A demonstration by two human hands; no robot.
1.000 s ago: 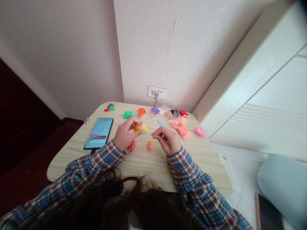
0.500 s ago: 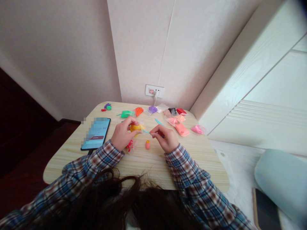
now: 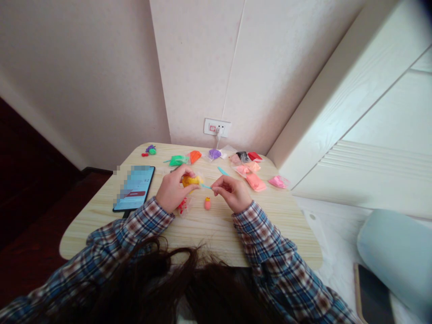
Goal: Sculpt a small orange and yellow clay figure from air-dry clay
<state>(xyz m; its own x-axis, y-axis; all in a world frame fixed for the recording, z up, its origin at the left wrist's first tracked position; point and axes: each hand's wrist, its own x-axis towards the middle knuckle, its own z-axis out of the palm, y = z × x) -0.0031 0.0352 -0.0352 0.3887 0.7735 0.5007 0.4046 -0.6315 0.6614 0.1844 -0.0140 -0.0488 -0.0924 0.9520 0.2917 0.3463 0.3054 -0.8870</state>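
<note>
My left hand (image 3: pixel 175 186) is closed round a clear bag of yellow modelling clay (image 3: pixel 191 181), fingers on top and thumb below. Between thumb and fingertips, my right hand (image 3: pixel 232 192) pinches a thin light-blue modelling tool (image 3: pixel 206 186), whose other end reaches the bag's opening; whether it touches the clay I cannot tell. Below and between the hands a small pink and yellow clay figure (image 3: pixel 207 204) stands on the table. A bag with red clay (image 3: pixel 182 206) lies under my left wrist. Beyond my right hand rests another light-blue tool (image 3: pixel 222 171).
On the wooden table (image 3: pixel 270 234), a phone (image 3: pixel 135 189) is at the left. Bags of green clay (image 3: pixel 178 160), orange clay (image 3: pixel 195 156), purple clay (image 3: pixel 214 154) and several other colours lie along the back and right. Small clay pieces (image 3: pixel 151 151) sit at the back left corner.
Both hands stay nearly in place. The yellow clay bag has shifted slightly in my left hand, and the tool still points at it.
</note>
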